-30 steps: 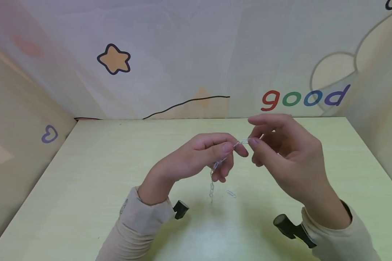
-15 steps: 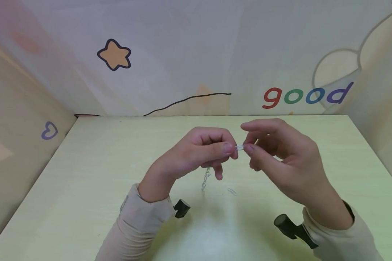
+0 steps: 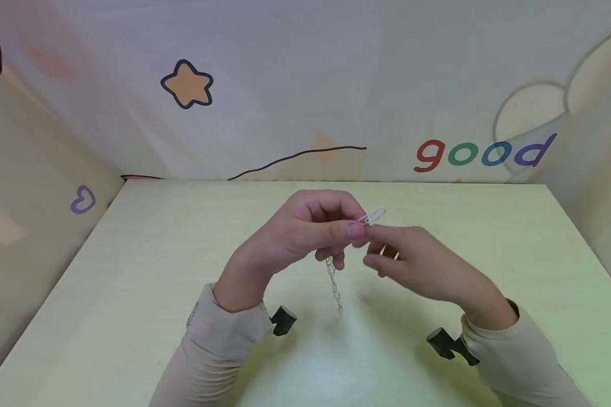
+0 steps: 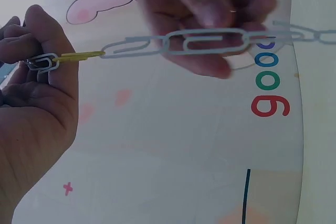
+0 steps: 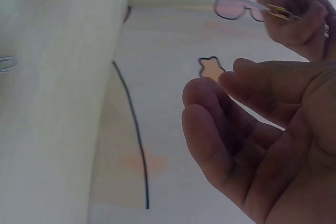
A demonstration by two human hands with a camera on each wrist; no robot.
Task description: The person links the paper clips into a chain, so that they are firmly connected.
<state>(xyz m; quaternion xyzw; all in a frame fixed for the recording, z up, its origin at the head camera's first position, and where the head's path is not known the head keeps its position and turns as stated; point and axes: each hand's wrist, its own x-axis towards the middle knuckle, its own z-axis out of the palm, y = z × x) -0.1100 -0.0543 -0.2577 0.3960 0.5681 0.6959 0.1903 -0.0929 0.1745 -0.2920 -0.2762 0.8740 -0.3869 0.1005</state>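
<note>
My left hand pinches a pale paper clip between thumb and forefinger, its looped end sticking out to the right. From this hand a chain of linked paper clips hangs down above the table. Among its links, in the left wrist view, is a yellow paper clip close to the fingers. My right hand is just right of the left fingertips, fingers loosely bent. Nothing shows between its fingers in the right wrist view. Whether its forefinger touches the left hand, I cannot tell.
One loose paper clip lies on the pale table below the hands, looking blurred. Behind the table rises a printed cloth backdrop. Small black cameras are worn at both wrists.
The right hand has let go of the pale paper clip and moved lower, beneath it. That clip now tilts upward in the left hand. The hanging chain has swung a little right.
</note>
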